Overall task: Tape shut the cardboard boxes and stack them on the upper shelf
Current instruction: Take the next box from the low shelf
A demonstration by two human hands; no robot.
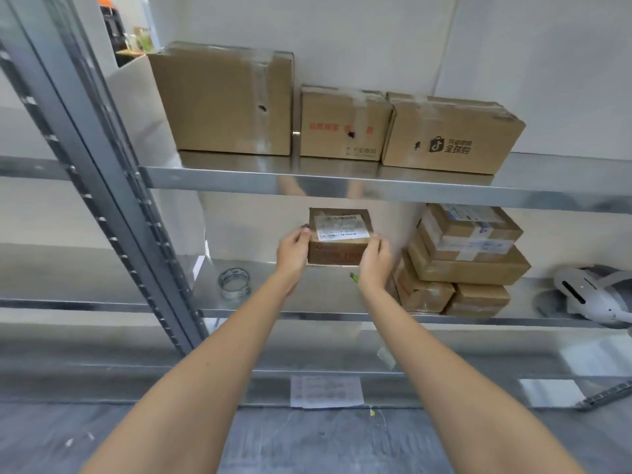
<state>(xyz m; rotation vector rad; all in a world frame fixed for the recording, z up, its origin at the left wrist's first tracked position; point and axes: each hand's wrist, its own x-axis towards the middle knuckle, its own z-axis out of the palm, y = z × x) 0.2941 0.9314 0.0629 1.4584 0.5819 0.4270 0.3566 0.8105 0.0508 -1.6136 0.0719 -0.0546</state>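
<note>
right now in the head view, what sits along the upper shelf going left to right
paper bag → large plain box → small box with red print → box with the black logo. All three boxes show clear tape and stand side by side on the upper shelf.

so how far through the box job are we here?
Done: three taped boxes sit in a row on the upper shelf. In hand: the left hand and right hand grip a small labelled box between the shelves; its tape can't be judged. Left: a pile of boxes on the lower shelf, with the tape roll nearby.
</note>
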